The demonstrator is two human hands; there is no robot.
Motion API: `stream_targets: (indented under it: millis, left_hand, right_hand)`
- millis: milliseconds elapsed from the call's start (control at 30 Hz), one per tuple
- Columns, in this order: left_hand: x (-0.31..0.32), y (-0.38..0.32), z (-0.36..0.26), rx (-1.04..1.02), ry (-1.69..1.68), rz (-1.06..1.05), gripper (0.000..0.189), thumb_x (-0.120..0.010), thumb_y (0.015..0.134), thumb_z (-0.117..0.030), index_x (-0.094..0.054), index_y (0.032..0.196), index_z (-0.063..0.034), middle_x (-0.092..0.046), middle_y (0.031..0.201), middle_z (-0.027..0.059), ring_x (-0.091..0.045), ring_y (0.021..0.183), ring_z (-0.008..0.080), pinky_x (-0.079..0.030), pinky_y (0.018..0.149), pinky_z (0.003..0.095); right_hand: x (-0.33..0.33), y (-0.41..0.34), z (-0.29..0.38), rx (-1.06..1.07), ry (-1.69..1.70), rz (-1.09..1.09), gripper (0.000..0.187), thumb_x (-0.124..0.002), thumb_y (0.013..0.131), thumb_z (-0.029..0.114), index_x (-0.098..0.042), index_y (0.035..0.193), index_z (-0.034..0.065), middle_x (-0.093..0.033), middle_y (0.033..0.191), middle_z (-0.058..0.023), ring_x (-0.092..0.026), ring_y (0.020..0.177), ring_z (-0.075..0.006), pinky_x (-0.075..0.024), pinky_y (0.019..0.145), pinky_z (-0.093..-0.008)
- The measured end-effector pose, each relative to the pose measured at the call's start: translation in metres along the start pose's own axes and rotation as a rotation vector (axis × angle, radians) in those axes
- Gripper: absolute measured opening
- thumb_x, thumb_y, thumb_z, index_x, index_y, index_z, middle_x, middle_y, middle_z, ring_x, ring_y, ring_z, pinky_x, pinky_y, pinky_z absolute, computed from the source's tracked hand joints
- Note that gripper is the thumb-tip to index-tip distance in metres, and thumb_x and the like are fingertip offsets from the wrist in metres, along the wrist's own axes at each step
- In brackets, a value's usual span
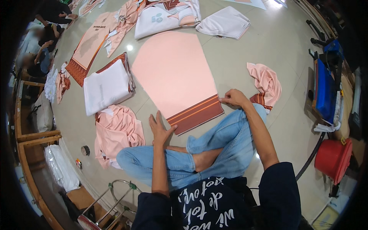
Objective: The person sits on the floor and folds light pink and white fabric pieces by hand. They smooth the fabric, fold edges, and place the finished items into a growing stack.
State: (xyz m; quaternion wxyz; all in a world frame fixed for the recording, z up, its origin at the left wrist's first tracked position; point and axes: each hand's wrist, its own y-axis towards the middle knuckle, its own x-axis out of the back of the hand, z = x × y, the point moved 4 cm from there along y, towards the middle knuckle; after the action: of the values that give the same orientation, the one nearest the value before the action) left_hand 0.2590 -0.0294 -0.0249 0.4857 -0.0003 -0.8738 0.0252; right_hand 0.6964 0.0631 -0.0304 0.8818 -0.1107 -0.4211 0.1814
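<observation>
A flat pink fabric panel (175, 69) with a brown, orange-striped border lies on the tiled floor before my crossed legs. My left hand (161, 129) has its fingers spread, the thumb on the border's left end and the other fingers beside the edge. At the right edge, just where pink meets brown, my right hand (234, 98) pinches the fabric between thumb and fingers. A crumpled pink cloth (119, 132) lies left of my left hand, below a folded white fabric stack (107, 86). Another crumpled pink piece (266, 83) is beyond my right hand.
More white fabric (224, 23) and printed pink pieces (95, 37) lie at the far side. A roll of tape (85, 150) and a metal-legged stool (115, 201) are at lower left. At right are a blue object (325, 92) and a red container (333, 161). Other people sit at upper left.
</observation>
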Motion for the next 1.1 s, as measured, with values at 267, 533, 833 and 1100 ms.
stream_targets:
  millis: [267, 533, 833, 1100]
  left_hand:
    - [-0.010, -0.004, 0.011, 0.028, 0.000, 0.034, 0.126, -0.088, 0.066, -0.065, -0.027, 0.162, -0.0101, -0.011, 0.162, 0.0426, -0.012, 0.152, 0.0584, -0.017, 0.123, 0.0624]
    - [0.060, 0.026, 0.079, 0.278, -0.423, -0.021, 0.054, -0.077, 0.091, -0.032, -0.064, 0.132, -0.0001, -0.068, 0.121, 0.0214, -0.068, 0.107, 0.0326, -0.054, 0.092, 0.0417]
    - [0.178, 0.007, 0.172, 0.481, 0.473, -0.062, 0.035, -0.080, 0.079, -0.034, -0.074, 0.095, -0.0031, -0.074, 0.092, 0.0156, -0.072, 0.089, 0.0334, -0.056, 0.080, 0.0440]
    - [0.241, 0.000, 0.179, 0.368, -0.444, -0.279, 0.015, -0.065, 0.094, -0.019, -0.065, 0.098, -0.0054, -0.070, 0.093, 0.0059, -0.070, 0.086, 0.0188, -0.055, 0.081, 0.0366]
  right_hand:
    - [-0.005, 0.003, 0.008, 0.034, -0.133, 0.015, 0.069, -0.075, 0.079, 0.067, -0.067, 0.060, 0.0009, -0.059, 0.056, -0.0196, -0.059, 0.053, -0.0331, -0.0444, 0.055, -0.0476]
    - [-0.008, 0.004, 0.008, -0.149, 0.355, 0.074, 0.054, -0.071, 0.096, 0.043, -0.064, 0.062, 0.0010, -0.058, 0.050, -0.0082, -0.059, 0.044, -0.0176, -0.0458, 0.044, -0.0337]
    - [-0.008, 0.008, 0.003, -0.148, 0.405, 0.118, 0.048, -0.066, 0.100, 0.034, -0.065, 0.067, 0.0007, -0.060, 0.050, -0.0081, -0.060, 0.042, -0.0158, -0.0457, 0.041, -0.0306]
    - [-0.010, 0.006, -0.005, -0.175, 0.446, 0.081, 0.045, -0.066, 0.100, 0.033, -0.066, 0.071, -0.0004, -0.061, 0.052, -0.0077, -0.059, 0.042, -0.0146, -0.0467, 0.042, -0.0303]
